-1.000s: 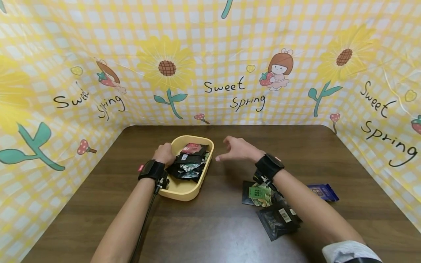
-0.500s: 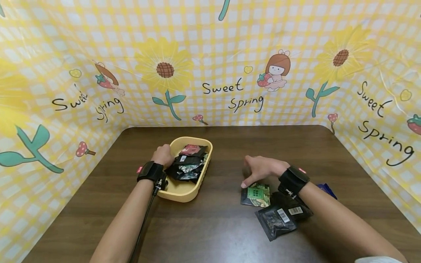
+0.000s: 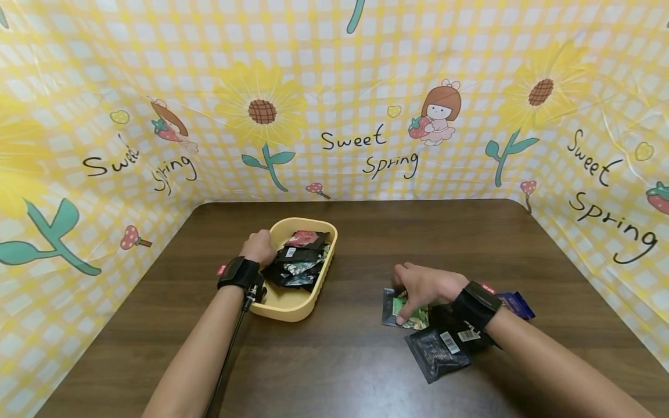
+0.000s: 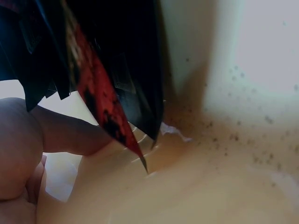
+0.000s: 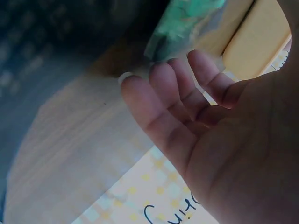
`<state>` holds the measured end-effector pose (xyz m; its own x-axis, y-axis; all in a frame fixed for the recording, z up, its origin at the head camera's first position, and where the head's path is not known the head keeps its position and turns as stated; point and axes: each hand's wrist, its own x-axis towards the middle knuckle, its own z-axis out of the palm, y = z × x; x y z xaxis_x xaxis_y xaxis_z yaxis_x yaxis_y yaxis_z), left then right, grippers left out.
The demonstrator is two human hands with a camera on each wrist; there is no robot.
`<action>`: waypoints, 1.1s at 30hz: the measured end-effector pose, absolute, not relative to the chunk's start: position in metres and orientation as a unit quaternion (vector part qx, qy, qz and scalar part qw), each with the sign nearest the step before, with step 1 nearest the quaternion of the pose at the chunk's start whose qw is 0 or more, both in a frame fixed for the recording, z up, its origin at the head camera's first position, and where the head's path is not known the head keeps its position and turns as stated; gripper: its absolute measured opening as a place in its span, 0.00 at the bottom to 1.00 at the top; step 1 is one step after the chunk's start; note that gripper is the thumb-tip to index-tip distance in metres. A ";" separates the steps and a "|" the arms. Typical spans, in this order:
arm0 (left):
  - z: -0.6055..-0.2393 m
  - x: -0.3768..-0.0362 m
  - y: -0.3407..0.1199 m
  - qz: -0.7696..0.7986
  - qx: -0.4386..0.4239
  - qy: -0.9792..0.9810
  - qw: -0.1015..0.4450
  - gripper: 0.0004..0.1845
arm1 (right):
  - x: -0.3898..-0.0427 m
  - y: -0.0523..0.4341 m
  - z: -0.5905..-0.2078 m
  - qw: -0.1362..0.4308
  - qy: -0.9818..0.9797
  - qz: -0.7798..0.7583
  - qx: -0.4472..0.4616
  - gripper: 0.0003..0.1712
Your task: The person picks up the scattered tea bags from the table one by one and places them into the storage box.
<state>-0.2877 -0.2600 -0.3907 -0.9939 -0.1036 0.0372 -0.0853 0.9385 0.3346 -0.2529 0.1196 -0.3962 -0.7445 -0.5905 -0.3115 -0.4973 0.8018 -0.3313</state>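
Several flat foil sachets are lying near you on the brown table: a black barcoded sachet nearest, then the green-printed sachet your right hand is coming down on, with a blue sachet just beyond your wrist. That green one is likely to be feather-light, thin and slick, so it is going to slide rather than lift if you press it flat; you are better off catching an edge or corner between thumb and fingertip. Your right hand is arching palm-down over it, fingertips touching its near edge, fingers only gently curved and not yet pinching anything. Farther off, your left hand is curling over the near-left rim of the yellow tray, thumb inside against the wall, steadying it. More sachets are piling loosely in that tray, crinkly and prone to spill.
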 end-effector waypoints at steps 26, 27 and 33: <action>-0.392 -0.289 -0.262 -0.176 0.043 -0.983 0.019 0.04 | -0.273 0.131 -0.401 0.246 0.888 -0.185 -0.342 0.22; -0.392 -0.290 -0.262 -0.177 0.043 -0.983 0.018 0.04 | -0.274 0.132 -0.401 0.247 0.884 -0.193 -0.347 0.22; -0.393 -0.292 -0.263 -0.173 0.046 -0.984 0.019 0.05 | -0.287 0.126 -0.393 0.239 0.863 -0.226 -0.384 0.21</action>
<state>-0.2923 -0.2630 -0.3931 -0.9951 -0.0965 0.0218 -0.0832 0.9357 0.3428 -0.2868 0.1261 -0.3930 -0.5915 -0.7704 -0.2379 -0.5545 0.6029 -0.5737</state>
